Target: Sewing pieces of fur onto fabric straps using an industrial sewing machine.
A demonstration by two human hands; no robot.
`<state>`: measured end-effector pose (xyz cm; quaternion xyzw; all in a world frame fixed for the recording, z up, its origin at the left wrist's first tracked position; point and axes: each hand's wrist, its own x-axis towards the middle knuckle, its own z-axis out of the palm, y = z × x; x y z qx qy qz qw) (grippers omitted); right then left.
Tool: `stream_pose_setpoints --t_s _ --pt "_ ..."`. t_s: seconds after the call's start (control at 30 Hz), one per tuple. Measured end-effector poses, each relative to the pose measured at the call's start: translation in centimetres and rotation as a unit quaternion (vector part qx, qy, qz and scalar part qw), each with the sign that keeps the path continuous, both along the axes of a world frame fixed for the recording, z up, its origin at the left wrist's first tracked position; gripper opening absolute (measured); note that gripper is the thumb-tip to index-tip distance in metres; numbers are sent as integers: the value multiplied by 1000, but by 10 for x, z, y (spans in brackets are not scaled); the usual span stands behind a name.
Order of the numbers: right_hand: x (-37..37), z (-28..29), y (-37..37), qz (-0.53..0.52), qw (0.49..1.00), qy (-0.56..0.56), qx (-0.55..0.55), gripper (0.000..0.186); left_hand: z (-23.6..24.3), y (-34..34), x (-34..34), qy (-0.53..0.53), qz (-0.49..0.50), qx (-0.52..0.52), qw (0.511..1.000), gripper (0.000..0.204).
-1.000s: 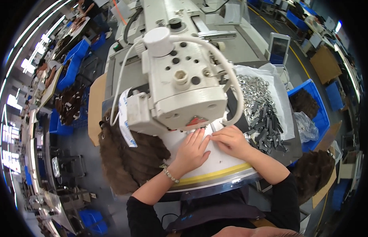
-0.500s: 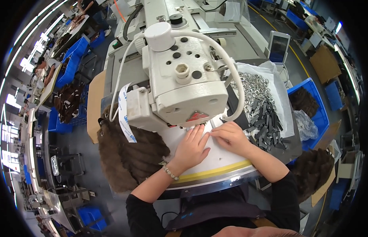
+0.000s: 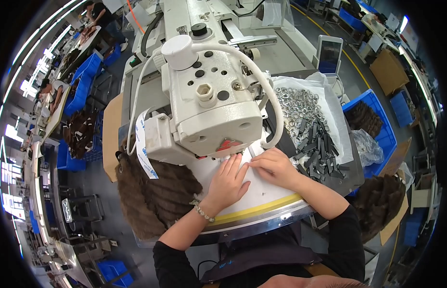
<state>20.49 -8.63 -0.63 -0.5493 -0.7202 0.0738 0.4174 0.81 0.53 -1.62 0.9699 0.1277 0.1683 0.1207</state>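
My left hand (image 3: 227, 181) lies flat on the white work plate (image 3: 242, 198), fingers stretched out beneath the head of a large white sewing machine (image 3: 218, 120). Beside it, my right hand (image 3: 275, 168) rests on the same plate, its thumb and fingertips pinched together close to my left fingertips. Anything small in that pinch is too hidden to make out. The needle area is covered by the machine head and my left fingers. To the left, a brown furry piece (image 3: 156, 192) with a metal eyelet lies on the table.
Right of the machine, metal rings (image 3: 300, 108) and black strips (image 3: 317, 149) lie heaped on white sheeting. A blue bin (image 3: 384, 137) holds brown fur and clear plastic. More brown fur (image 3: 382, 206) sits at the right. A small screen (image 3: 328, 55) stands behind; other people work far left.
The view has shifted slightly, so the machine appears a little further left and lower. Both hands keep nearly the same pose at the plate.
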Motion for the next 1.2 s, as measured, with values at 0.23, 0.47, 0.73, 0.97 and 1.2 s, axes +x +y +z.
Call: stream_pose_setpoints --t_s 0.23,0.47,0.73,0.97,1.2 --pt "0 0 -1 -1 1000 -3 0 26 -1 0 0 4 -1 5 1000 54" --pt "-1 -1 -1 3 1000 -4 1 26 0 -1 -1 -1 4 -2 1000 53" --pt "-2 1 -2 3 1000 -4 6 27 0 0 -1 -10 3 -5 1000 52" --pt "-2 0 -2 0 1000 -7 1 27 -2 0 -1 -9 -1 -1 1000 53" --pt "-2 0 -2 -1 1000 -10 2 26 -3 1 -1 -14 -5 7 1000 53"
